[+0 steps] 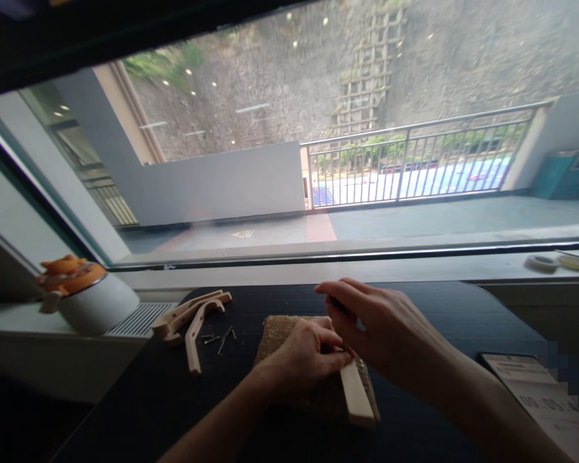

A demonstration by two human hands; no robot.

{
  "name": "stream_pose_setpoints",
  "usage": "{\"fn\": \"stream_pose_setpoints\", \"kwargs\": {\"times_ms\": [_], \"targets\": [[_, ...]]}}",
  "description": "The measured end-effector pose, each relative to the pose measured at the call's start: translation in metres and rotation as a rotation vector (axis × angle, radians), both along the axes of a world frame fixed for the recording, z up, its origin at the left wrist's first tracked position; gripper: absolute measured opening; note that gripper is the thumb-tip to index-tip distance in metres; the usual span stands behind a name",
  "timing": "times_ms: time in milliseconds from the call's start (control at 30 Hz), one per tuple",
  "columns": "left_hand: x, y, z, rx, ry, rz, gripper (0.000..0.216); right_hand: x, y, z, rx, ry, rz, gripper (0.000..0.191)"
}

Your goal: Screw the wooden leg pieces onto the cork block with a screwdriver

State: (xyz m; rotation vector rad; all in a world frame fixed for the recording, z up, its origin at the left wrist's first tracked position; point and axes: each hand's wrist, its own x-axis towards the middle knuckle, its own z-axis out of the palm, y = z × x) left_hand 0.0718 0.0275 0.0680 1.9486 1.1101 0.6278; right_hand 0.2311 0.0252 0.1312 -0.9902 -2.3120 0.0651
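Observation:
My left hand [306, 357] is closed and presses on a pale wooden strip [357, 397] that lies on a rough brown board [280, 331] on the dark table [415, 308]. My right hand [381, 331] is just beyond it, fingers curled around a dark slim thing I cannot make out, held over the end of the strip. Both forearms reach in from the bottom right.
Several curved wooden pieces [193, 315] and loose nails [222, 337] lie at the table's left. A white pot with an orange figure [84, 292] stands on the sill at left. A paper sheet [545, 399] lies at right. Tape rolls [543, 262] rest on the window ledge.

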Motion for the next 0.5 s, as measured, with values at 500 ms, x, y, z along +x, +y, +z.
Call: {"fn": "stream_pose_setpoints", "kwargs": {"times_ms": [500], "targets": [[0.000, 0.001, 0.000, 0.081, 0.035, -0.032, 0.019, -0.003, 0.018, -0.012, 0.056, 0.028, -0.220, 0.024]]}}
